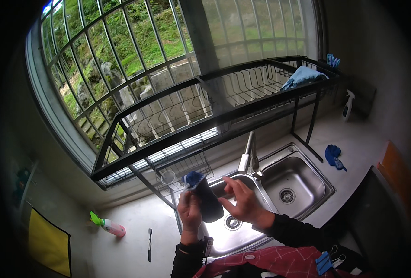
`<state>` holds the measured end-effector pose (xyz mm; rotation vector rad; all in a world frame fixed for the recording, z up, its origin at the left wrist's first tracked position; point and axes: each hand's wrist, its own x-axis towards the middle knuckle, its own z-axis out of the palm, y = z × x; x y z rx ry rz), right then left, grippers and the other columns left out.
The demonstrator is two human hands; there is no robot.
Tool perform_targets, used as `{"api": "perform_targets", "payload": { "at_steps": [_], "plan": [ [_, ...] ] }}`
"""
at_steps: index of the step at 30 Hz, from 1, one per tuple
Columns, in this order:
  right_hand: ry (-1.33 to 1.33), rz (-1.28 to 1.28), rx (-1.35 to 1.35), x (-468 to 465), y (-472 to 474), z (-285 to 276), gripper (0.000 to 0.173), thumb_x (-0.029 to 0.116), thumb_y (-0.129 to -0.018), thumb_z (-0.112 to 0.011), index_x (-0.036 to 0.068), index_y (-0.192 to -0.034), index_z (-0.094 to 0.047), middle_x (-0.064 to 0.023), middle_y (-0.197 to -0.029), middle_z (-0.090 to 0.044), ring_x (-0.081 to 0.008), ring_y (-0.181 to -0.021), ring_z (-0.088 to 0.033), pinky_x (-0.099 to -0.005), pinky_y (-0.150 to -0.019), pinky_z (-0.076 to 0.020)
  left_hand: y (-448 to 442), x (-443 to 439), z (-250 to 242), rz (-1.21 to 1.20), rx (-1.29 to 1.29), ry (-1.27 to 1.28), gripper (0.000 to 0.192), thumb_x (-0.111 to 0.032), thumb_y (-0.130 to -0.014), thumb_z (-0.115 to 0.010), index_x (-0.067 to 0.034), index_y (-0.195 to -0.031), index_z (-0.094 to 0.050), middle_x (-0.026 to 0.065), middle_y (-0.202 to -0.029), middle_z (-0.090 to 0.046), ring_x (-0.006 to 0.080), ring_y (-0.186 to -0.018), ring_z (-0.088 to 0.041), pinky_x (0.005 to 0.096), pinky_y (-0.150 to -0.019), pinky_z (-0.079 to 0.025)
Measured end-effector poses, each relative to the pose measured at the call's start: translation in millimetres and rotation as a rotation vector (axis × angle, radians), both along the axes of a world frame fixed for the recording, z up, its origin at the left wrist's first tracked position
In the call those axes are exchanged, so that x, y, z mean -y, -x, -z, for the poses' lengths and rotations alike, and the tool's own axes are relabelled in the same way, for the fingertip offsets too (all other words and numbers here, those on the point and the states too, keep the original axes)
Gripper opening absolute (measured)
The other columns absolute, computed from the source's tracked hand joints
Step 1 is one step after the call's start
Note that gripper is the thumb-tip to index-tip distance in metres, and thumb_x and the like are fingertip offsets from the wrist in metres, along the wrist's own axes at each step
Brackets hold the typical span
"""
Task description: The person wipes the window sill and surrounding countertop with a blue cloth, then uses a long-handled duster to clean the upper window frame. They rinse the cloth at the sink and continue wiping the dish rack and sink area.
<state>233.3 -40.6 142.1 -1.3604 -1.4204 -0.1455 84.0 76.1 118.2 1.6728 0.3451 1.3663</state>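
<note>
Above the left basin of a steel double sink (296, 215), my left hand (190, 210) grips the side of a dark, cup-shaped item (209, 203) near its rim. Dark blue cloth (195, 179) shows at that item's upper end; whether it is a lining or a separate cloth, I cannot tell. Just right of the item is my right hand (242, 201), thumb and forefinger apart, with nothing visible between them. Its thumb tip is close to the item's side; contact is unclear. A steel faucet (249, 153) stands behind the hands.
A black dish rack (177, 132) spans behind the sink, with a light blue cloth (303, 77) on it. Left on the counter are a spray bottle (113, 227) and a toothbrush (150, 245); right, a blue cloth (334, 156) and another spray bottle (348, 106).
</note>
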Motion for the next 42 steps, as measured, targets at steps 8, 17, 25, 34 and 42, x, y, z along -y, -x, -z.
{"api": "perform_targets", "payload": {
  "at_steps": [8, 17, 25, 34, 42],
  "plan": [
    [0.021, -0.291, -0.347, -64.7, -15.9, 17.0, 0.053, 0.020, -0.086, -0.063, 0.003, -0.133, -0.045, -0.0178, -0.109, -0.062, -0.0301, -0.100, -0.062, -0.0355, -0.083, -0.0490, -17.9, -19.7, -11.9, 0.259, -0.021, 0.292, 0.011, -0.009, -0.097, -0.046, -0.005, -0.105, -0.053, -0.0022, -0.087, -0.055, 0.0022, -0.064, -0.044, 0.0153, -0.056, -0.035],
    [-0.037, -0.200, -0.481, -96.9, -36.5, 29.1, 0.042, 0.009, -0.085, -0.059, 0.000, -0.126, -0.050, -0.0218, -0.106, -0.062, -0.0332, -0.097, -0.063, -0.0359, -0.084, -0.0487, -85.5, -95.7, -48.3, 0.405, 0.016, 0.518, 0.010, -0.015, -0.097, -0.048, -0.006, -0.100, -0.053, 0.0009, -0.083, -0.058, 0.0075, -0.055, -0.054, 0.0154, -0.042, -0.032],
    [0.096, -0.013, -0.463, -128.4, -57.1, 95.5, 0.033, 0.018, -0.087, -0.059, -0.002, -0.114, -0.056, -0.0193, -0.097, -0.062, -0.0322, -0.085, -0.061, -0.0350, -0.078, -0.0486, -134.9, -194.9, 5.7, 0.062, -0.592, 0.050, 0.014, -0.020, -0.096, -0.050, -0.008, -0.092, -0.054, -0.0023, -0.061, -0.047, 0.0074, -0.041, -0.037, 0.0229, -0.037, -0.028],
    [-0.061, 0.132, -0.428, -154.4, -75.4, 72.9, 0.016, 0.014, -0.083, -0.062, -0.001, -0.090, -0.062, -0.0178, -0.078, -0.059, -0.0355, -0.072, -0.059, -0.0399, -0.062, -0.0458, -183.6, -310.5, 57.1, -0.253, -1.173, -0.621, 0.020, -0.021, -0.084, -0.060, -0.003, -0.091, -0.064, 0.0158, -0.077, -0.064, 0.0311, -0.068, -0.062, 0.0371, -0.064, -0.048],
    [0.072, 0.118, -0.448, -176.3, -101.9, 76.1, 0.022, 0.019, -0.084, -0.061, 0.000, -0.095, -0.061, -0.0173, -0.088, -0.062, -0.0357, -0.083, -0.061, -0.0406, -0.073, -0.0493, -230.3, -327.1, 37.1, -0.290, -1.495, -0.424, 0.028, -0.020, -0.085, -0.051, -0.001, -0.096, -0.068, 0.0228, -0.097, -0.066, 0.0356, -0.096, -0.064, 0.0410, -0.082, -0.050]
  ]
}}
